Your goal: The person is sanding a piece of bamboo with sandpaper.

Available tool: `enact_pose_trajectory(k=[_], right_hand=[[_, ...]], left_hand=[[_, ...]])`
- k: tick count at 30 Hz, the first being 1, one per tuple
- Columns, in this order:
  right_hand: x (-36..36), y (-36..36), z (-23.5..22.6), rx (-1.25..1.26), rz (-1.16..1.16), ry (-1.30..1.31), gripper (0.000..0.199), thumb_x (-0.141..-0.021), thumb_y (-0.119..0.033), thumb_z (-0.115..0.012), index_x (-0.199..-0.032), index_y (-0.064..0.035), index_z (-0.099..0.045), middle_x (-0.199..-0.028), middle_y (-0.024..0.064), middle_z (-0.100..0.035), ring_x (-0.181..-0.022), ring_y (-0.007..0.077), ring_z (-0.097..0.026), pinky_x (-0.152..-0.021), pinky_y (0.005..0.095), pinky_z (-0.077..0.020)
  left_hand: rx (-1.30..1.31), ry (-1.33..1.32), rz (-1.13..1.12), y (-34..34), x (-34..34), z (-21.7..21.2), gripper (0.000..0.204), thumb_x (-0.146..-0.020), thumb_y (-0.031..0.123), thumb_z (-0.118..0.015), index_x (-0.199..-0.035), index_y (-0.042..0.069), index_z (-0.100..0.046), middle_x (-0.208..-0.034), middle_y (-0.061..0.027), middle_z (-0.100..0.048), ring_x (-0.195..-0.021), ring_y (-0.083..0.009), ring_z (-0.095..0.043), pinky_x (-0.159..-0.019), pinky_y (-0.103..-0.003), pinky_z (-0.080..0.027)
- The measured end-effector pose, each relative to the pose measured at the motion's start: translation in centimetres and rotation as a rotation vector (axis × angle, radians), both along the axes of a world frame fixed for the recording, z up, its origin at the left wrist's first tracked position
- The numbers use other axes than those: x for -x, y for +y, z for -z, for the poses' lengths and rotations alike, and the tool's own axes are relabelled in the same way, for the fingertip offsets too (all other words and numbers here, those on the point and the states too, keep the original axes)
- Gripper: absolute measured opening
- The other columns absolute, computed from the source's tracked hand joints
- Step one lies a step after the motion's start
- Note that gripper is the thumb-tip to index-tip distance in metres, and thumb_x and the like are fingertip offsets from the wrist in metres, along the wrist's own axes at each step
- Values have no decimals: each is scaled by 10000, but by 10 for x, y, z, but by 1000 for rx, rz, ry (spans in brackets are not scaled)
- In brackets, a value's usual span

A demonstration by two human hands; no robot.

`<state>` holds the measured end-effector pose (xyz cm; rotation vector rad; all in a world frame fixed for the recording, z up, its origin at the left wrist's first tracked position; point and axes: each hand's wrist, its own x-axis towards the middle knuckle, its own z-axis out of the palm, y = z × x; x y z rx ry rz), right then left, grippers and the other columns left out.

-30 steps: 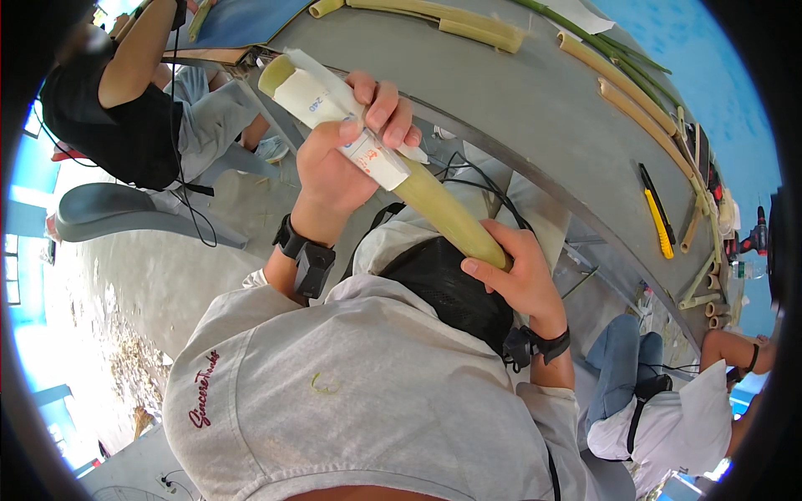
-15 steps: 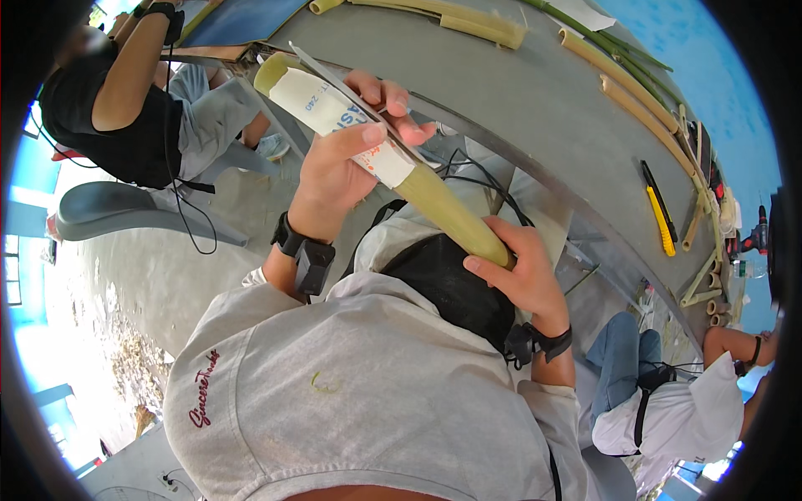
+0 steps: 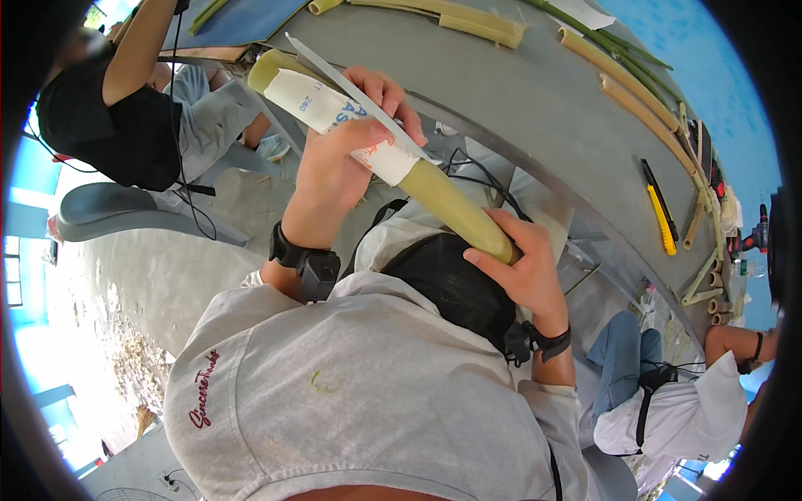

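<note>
The left hand (image 3: 347, 159) is closed round the upper part of a bamboo pole (image 3: 455, 209), pressing a sheet of white sandpaper (image 3: 334, 113) against it; the fingers curl over the top and the thumb lies along the near side, the wrist bent upward with a black watch (image 3: 305, 260) on it. The right hand (image 3: 522, 267) grips the lower end of the same pole, fingers wrapped over it, a black band (image 3: 547, 341) at the wrist. The pole slants from upper left to lower right, held in the air in front of the person's chest and just short of the grey table (image 3: 543, 117). Half a second ago the left fingers were spread looser on the paper; now they are clamped tighter, while the right hand has kept its place. On the table lie more bamboo lengths (image 3: 468, 18) and a yellow utility knife (image 3: 660, 219). A seated person in black (image 3: 109, 125) is at upper left, and another person's arm (image 3: 739, 342) shows at lower right.
</note>
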<state>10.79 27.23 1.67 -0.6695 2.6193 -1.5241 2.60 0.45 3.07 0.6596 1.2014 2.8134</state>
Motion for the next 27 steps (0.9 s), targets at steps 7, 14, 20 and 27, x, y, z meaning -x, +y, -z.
enact_pose_trajectory(k=[7, 14, 20, 27], right_hand=[[-2, -3, 3, -6, -12, 12, 493, -855, -242, -853, -1254, -9, -682, -949, 169, -733, -812, 308, -705, -775, 340, -542], [-1, -12, 1, -108, -34, -29, 488, -857, -223, -849, -1268, -32, -665, -998, 151, -735, -856, 311, -714, -804, 362, -557], [5, -23, -16, 14, -28, 244, 568, -828, -202, -843, -1358, -131, -650, -1410, 158, -574, -1160, 326, -673, -894, 399, -574], [19, -45, -27, -168, -101, 431, 748, -796, -193, -843, -1500, -217, -590, -1547, 157, -443, -1222, 308, -645, -892, 414, -591]], left_hand=[[37, -92, -19, 2, -4, -1, 321, -752, 51, -588, -1028, 83, -426, -945, -71, -526, -829, -262, -695, -936, -517, -614], [-167, -95, -43, 5, -7, 0, 289, -785, -35, -545, -1062, 29, -490, -1042, -170, -648, -923, -376, -729, -923, -544, -619], [-61, -103, -239, 16, -14, 1, 337, -772, -50, -531, -1097, 29, -491, -1152, -219, -641, -1155, -418, -680, -1042, -578, -558], [-2, -33, -206, 31, -22, 2, 387, -746, -40, -557, -1113, 61, -485, -1203, -174, -613, -1239, -391, -631, -1129, -592, -479]])
